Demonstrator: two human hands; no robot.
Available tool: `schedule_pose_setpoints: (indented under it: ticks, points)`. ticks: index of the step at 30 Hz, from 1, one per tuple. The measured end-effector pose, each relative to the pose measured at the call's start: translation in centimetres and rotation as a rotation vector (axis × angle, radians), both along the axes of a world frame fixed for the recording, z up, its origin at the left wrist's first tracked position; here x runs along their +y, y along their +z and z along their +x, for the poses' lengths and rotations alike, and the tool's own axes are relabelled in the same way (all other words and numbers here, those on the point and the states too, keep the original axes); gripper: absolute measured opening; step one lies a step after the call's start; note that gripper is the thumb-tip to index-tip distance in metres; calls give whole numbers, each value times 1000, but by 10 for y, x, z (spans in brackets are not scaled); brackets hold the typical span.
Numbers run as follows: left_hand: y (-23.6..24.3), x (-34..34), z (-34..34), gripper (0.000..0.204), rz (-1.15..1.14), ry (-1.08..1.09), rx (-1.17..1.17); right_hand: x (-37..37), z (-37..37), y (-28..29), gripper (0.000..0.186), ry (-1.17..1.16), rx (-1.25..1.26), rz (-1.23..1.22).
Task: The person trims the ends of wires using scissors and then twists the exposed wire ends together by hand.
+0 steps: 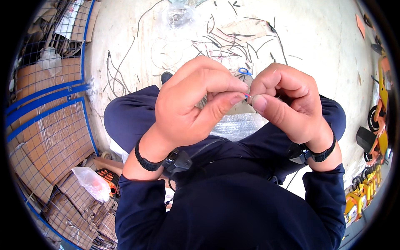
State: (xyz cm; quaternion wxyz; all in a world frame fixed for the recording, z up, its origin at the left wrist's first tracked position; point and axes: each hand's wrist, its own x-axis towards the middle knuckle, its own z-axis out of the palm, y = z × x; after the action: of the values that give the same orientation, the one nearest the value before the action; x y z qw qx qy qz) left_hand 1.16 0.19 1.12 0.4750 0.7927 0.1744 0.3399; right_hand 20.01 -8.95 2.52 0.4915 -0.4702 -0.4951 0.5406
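A short length of thin wire (248, 96), coloured red and blue, shows between my fingertips, just above my lap. My left hand (193, 102) pinches one side of it between thumb and forefinger. On the other side, the thumb and curled forefinger of my right hand (291, 100) close on the same wire. The two hands nearly touch. Most of the wire is hidden by the fingers, so I cannot tell how long it is. Beyond my right fingers, blue-handled scissors (244, 71) lie on the floor, their blades partly hidden.
Black cable pieces (239, 34) litter the pale floor ahead, with longer loose cable (118, 77) at the left. Clear plastic wrap (237, 127) lies between my legs. A blue wire cage (84, 46) with cardboard stands left; yellow wheeled equipment (362, 196) lines the right.
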Motion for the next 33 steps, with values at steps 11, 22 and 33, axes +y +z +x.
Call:
schedule_pose_setpoints:
  ticks: [11,22,33]
  points:
    - [-3,3,-1,15,36,-47,70,9,0,-5,6,-98,-556,410]
    - [-11,-6,8,13,-260,145,-70,4,-5,-10,2,-77,-50,62]
    - [-9,-1,4,13,321,82,90,5,-3,-13,7,-69,-477,309]
